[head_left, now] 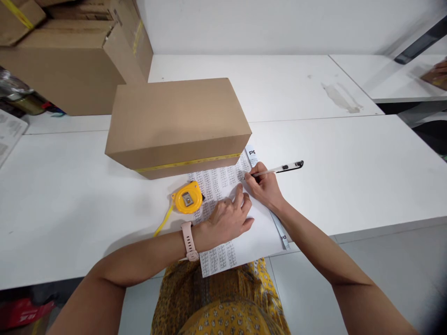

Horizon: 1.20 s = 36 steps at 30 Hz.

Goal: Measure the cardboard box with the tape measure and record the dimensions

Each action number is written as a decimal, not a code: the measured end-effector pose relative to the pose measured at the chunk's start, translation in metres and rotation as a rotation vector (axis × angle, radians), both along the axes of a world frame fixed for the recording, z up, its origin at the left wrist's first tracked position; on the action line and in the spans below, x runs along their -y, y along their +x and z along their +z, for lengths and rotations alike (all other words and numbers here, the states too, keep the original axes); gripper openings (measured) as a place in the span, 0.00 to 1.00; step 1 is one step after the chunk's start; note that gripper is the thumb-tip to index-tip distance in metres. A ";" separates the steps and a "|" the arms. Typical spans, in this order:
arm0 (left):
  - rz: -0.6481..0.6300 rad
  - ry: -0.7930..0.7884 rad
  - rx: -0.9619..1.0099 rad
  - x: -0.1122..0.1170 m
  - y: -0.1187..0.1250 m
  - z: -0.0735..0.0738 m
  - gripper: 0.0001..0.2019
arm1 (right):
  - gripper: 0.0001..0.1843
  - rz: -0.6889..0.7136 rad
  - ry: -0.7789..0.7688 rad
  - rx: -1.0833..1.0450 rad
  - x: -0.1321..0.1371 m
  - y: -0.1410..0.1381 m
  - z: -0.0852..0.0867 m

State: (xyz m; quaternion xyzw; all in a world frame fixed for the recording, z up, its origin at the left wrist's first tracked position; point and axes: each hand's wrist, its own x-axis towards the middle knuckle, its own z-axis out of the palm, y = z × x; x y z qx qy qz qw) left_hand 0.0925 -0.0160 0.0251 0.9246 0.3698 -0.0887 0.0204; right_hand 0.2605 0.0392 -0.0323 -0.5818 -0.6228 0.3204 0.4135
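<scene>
My right hand (266, 188) is closed around a white pen (279, 169) with a black cap end, its tip on a printed sheet of paper (226, 253) full of small figures. My left hand (227, 217), with a pink watch on the wrist, lies flat on the same sheet with fingers spread, holding it down. A yellow tape measure (187, 199) sits just left of that hand, its yellow tape running along the lower front edge of a closed cardboard box (176, 122) that stands on the white table (70, 195).
Larger cardboard boxes (70, 51) are stacked at the back left. Papers (9, 132) lie at the left edge. A second white table (384, 77) stands at the back right, where another person's hand (438, 72) shows. The sheet overhangs the table's front edge.
</scene>
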 end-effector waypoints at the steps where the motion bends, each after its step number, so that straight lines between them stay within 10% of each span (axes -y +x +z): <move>1: 0.001 -0.002 0.000 0.000 0.000 0.000 0.26 | 0.11 0.003 -0.001 0.001 0.000 0.000 0.000; 36: -0.005 0.043 0.012 0.001 0.001 -0.010 0.28 | 0.12 -0.052 -0.006 0.035 -0.002 0.001 0.004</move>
